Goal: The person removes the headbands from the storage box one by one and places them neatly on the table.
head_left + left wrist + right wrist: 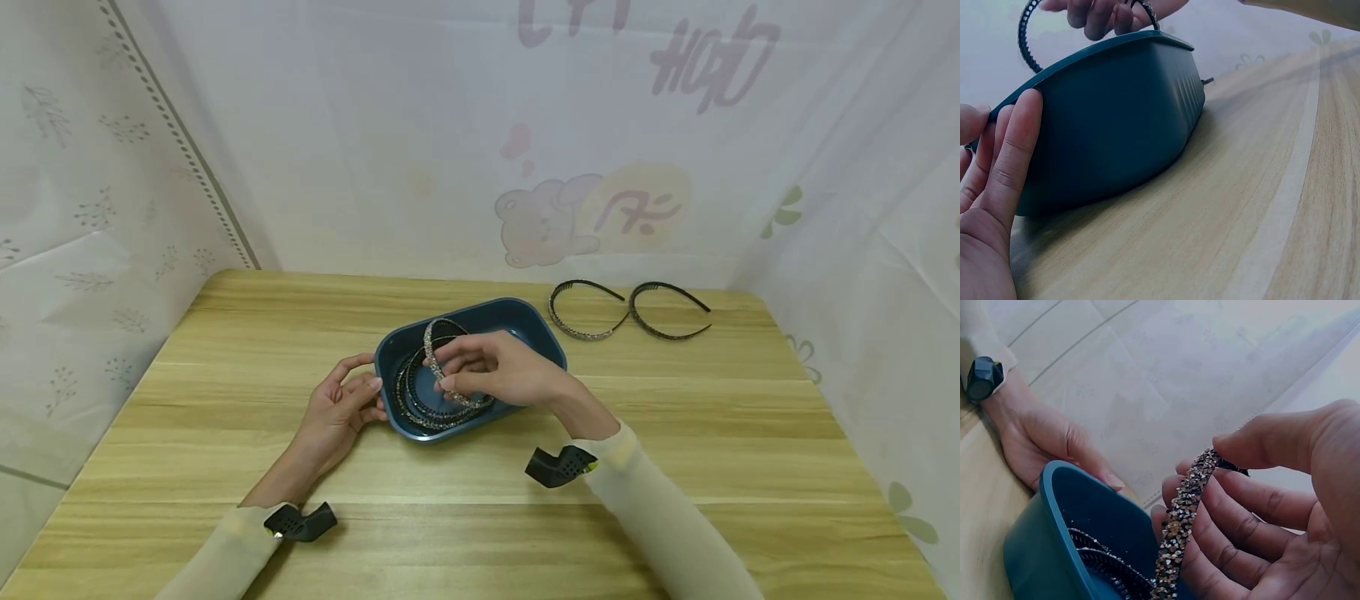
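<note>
My right hand (502, 367) pinches a glittery headband (1180, 528) between thumb and fingers, partly raised above a dark blue plastic basin (517, 310). Inside the basin, more dark beaded headbands (420, 417) lie looped over one another at its left end. At the basin's left end, my left hand (341, 408) holds the rim, its thumb on the edge and its fingers along the outer wall. The left wrist view shows those fingers (1013, 150) against the basin's side. How many headbands lie in the basin is partly hidden by the right hand.
Two more headbands, a silvery one (592, 335) and a darker one (667, 336), lie side by side on the wooden table (465, 533), right of the basin near the back edge. A printed curtain (375, 150) hangs behind and at both sides.
</note>
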`<state>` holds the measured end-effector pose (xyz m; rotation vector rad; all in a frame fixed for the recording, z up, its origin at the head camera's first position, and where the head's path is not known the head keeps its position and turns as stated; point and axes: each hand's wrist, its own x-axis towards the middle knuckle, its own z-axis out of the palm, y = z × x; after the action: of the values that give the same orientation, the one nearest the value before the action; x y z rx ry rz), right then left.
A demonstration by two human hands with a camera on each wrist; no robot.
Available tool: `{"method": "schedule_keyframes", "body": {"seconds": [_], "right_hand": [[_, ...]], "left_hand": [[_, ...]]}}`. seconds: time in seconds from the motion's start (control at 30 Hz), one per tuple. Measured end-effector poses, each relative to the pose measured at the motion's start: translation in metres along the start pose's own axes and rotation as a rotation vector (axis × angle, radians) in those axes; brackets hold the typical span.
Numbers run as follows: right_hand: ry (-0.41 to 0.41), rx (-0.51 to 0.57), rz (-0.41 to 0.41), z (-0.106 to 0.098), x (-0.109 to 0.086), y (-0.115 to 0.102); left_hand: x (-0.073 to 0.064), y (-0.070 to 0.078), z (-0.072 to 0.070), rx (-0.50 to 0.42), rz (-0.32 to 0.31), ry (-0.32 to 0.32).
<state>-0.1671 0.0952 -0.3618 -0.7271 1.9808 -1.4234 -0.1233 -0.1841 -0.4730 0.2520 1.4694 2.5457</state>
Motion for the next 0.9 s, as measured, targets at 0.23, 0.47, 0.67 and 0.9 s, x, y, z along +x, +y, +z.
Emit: {"method": "schedule_keyframes", "body": {"seconds": [0.23, 0.47, 0.67, 0.9], "right_hand": [[0.021, 0.061, -0.08, -0.004, -0.011, -0.002], [0.068, 0.056, -0.119, -0.014, -0.02, -0.005], [0.15, -0.021, -0.114, -0.026, -0.028, -0.003], [0.258, -0.113, -0.076, -0.04, -0.036, 0.001]], "left_hand": [[0.0, 0.0, 0.0, 0.007, -0.007, -0.001], [-0.001, 0.001, 0.0, 0.002, 0.002, -0.017], [-0.001, 0.0, -0.001, 0.014, -0.008, 0.002], [-0.001, 0.0, -0.002, 0.019, -0.022, 0.013]]}}
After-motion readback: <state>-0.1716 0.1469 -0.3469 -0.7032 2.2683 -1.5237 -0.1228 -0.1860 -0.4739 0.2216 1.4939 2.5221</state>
